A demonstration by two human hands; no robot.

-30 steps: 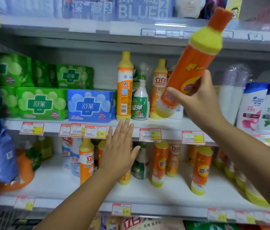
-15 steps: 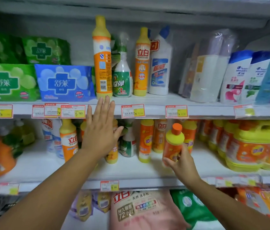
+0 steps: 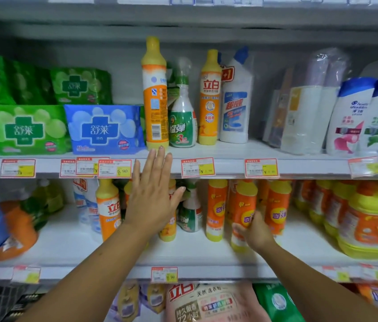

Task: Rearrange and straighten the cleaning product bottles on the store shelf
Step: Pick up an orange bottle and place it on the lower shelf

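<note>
Across a store shelving unit, glossy plastic bottles are standing in two rows under soft, slightly blurred light. On the lower shelf (image 3: pixel 197 256), a smooth white board, slim cylindrical orange bottles with yellow domed caps are crowding together. The right hand (image 3: pixel 256 233) is wrapping around the lower body of one orange bottle (image 3: pixel 243 210), which is standing upright on that shelf just right of centre, close beside matching bottles; the fingers are curling around its front and covering part of its label. The left hand (image 3: pixel 152 196) is hovering flat and wide, fingers straight and spread, palm facing the shelves, holding nothing. Its fingertips are reaching up over the edge of the upper shelf (image 3: pixel 227 156), and the hand is hiding most of a small yellow-based bottle (image 3: pixel 167 231) behind it. Both forearms are stretching up from the bottom of the view, bare.

On the upper shelf, a tall orange bottle (image 3: pixel 155 94) with a long yellow neck is showing its barcode side. Beside it are standing a green-labelled spray bottle (image 3: pixel 182 117), a shorter orange bottle (image 3: pixel 209 98) and a white angled-neck bottle (image 3: pixel 235 101) with a blue cap. Soft, crinkly green and blue packs (image 3: pixel 103 129) are stacked to the left. Shampoo bottles (image 3: pixel 348 117) at the right are cut off by the frame. Bulky yellow jugs (image 3: pixel 373 219) at lower right are blurred, and the red-bordered price tags (image 3: pixel 197 167) are too smeared to read in full.
</note>
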